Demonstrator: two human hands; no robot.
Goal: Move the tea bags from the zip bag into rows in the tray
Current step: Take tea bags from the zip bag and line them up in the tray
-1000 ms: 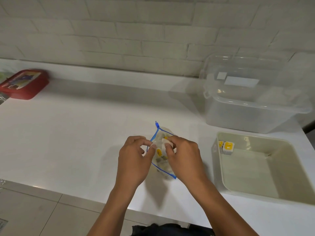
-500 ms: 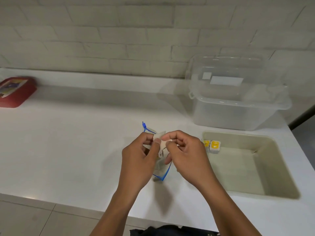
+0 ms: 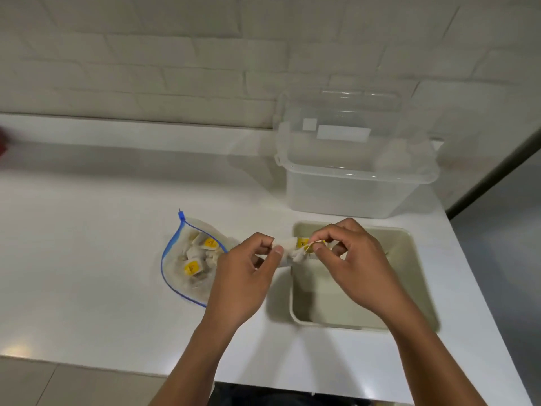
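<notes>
Both hands hold one tea bag [image 3: 288,249] over tray [image 3: 409,276] far-left corner: left hand [image 3: 243,276] pinches pouch, right hand [image 3: 348,259] pinches string. Zip bag [image 3: 187,259] lies left, open. Advice: tidy string, set bag flat beside row start.

A clear plastic zip bag with a blue seal strip [image 3: 187,259] lies flat on the white counter, left of the tray, its mouth gaping open. Inside sits a loose heap of small white paper tea bags with yellow tags [image 3: 196,260]. One more white tea bag [image 3: 288,248] is held in the air over the tray's far left corner, its thin string stretched to the right. The shallow beige rectangular plastic tray [image 3: 421,276] rests on the counter to the right.
</notes>
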